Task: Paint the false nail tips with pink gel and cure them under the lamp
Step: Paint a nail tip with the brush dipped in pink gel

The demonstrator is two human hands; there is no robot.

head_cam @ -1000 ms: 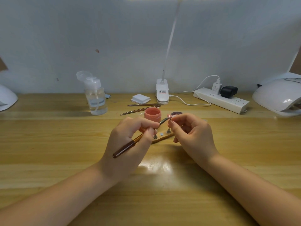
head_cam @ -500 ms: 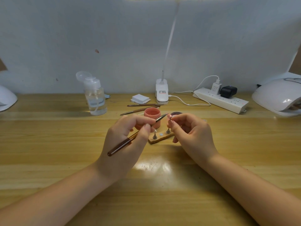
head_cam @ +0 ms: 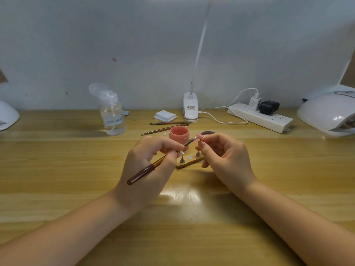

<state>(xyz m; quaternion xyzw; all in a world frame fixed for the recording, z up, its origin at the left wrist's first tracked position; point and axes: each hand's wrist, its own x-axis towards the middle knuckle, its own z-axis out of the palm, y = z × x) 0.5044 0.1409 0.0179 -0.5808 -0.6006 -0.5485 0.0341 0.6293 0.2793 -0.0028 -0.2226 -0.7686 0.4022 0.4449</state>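
Since a second ago the brush, pinched in the left hand, has swung its bristles back onto the nail tip pinched by the right hand above the wooden stand. A loaded stroke could flood gel onto the fingertips, or a slack pinch drop the wet tip. It looks small, glossy, partly pink; the gel jar stands open just behind

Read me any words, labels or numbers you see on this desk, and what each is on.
None can be read.
Lamp base: red and dark label, too blurred.
Pump bottle: grey label band, too blurred.
White charger: small print, too small.
Power strip: no readable marks.
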